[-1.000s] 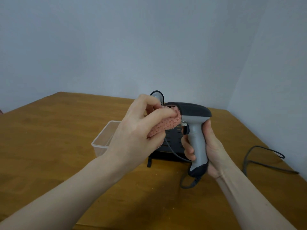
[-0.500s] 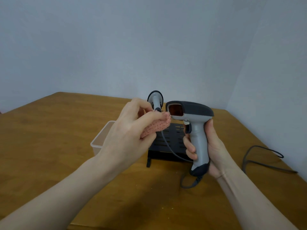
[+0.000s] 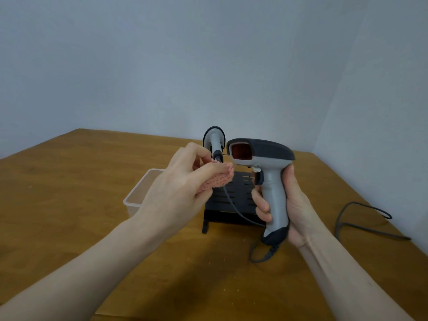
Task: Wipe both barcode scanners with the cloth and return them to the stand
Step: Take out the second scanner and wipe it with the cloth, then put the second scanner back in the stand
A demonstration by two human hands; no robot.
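My right hand (image 3: 288, 202) grips the grey handle of a barcode scanner (image 3: 266, 163), held upright above the table with its red window facing left. My left hand (image 3: 183, 184) holds a bunched pink cloth (image 3: 220, 179) just left of and below that window, a small gap apart from it. Behind my left hand a second grey scanner (image 3: 215, 141) sits head-down in the black slotted stand (image 3: 238, 198). The held scanner's cable hangs from its base onto the table.
A clear plastic tub (image 3: 141, 193) stands left of the stand, partly hidden by my left hand. A dark cable (image 3: 361, 218) loops on the wooden table (image 3: 69, 205) at the right. Walls meet in a corner behind the table.
My left hand has drawn the cloth down and left off the scanner's front, uncovering the red window. The right hand has tipped the scanner a little more upright.
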